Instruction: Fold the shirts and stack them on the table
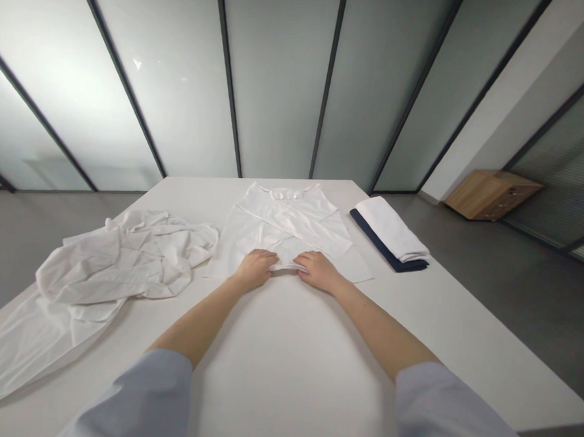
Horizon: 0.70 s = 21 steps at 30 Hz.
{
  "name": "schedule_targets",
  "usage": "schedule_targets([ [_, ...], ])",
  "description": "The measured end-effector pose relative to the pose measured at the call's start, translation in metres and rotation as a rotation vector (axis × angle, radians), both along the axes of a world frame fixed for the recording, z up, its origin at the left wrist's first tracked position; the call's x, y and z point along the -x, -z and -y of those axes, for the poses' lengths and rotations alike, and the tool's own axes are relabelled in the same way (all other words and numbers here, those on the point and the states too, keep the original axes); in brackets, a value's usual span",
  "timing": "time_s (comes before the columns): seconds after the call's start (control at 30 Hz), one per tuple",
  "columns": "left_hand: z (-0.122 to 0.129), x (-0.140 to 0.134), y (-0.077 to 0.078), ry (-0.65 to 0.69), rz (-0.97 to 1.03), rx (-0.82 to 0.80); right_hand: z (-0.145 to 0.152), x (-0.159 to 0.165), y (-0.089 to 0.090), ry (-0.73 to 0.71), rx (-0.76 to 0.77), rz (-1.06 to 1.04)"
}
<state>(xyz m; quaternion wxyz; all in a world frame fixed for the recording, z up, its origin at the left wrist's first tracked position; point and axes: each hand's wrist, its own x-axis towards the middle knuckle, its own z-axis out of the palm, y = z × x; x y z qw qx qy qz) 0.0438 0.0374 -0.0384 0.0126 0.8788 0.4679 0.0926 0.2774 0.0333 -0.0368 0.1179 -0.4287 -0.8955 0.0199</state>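
Note:
A white shirt point(292, 222) lies spread on the table, its neck opening toward the far edge and some wrinkles across its middle. At the near edge, my left hand point(256, 268) grips the cloth with curled fingers. My right hand point(318, 271) holds the same edge a short way to the right, thumb below and fingers on top. Between the two hands a small fold of cloth stands slightly raised. Parts of the fingertips are hidden by the fabric.
On the left, a crumpled heap of white cloth point(131, 255) hangs toward the near table edge. A folded white cloth point(393, 228) rests on a folded dark navy cloth point(383, 249) at right. Beyond the white table point(292, 377) stand frosted glass panels and a wooden cabinet point(489, 193).

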Motion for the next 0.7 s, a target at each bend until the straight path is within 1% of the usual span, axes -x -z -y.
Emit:
schedule_targets([
  [0.03, -0.002, 0.004, -0.001, -0.052, -0.012, -0.035, -0.002, -0.004, -0.001, 0.041, 0.000, 0.021],
  [0.1, -0.008, 0.016, -0.003, -0.195, -0.027, -0.082, -0.006, -0.014, -0.001, 0.152, 0.002, 0.062],
  [0.17, -0.013, 0.029, -0.005, -0.343, -0.031, -0.092, -0.010, -0.025, -0.001, 0.302, 0.004, 0.088],
  [0.23, -0.018, 0.041, -0.005, -0.428, -0.025, -0.067, -0.013, -0.034, 0.001, 0.438, 0.010, 0.093],
  [0.3, -0.022, 0.048, -0.004, -0.434, -0.014, -0.009, -0.016, -0.041, 0.001, 0.510, 0.037, 0.090],
  [0.4, -0.023, 0.050, -0.006, -0.429, -0.010, 0.084, -0.018, -0.045, -0.002, 0.553, 0.107, 0.084],
  [0.47, -0.023, 0.048, -0.011, -0.459, -0.040, 0.111, -0.017, -0.044, -0.008, 0.598, 0.140, 0.097],
  [0.57, -0.023, 0.048, -0.023, -0.473, -0.127, 0.132, -0.014, -0.041, -0.019, 0.645, 0.147, 0.157],
  [0.63, -0.025, 0.052, -0.032, -0.429, -0.189, 0.162, -0.011, -0.040, -0.028, 0.640, 0.150, 0.202],
  [0.7, -0.026, 0.058, -0.043, -0.295, -0.246, 0.216, -0.007, -0.044, -0.040, 0.600, 0.195, 0.245],
])
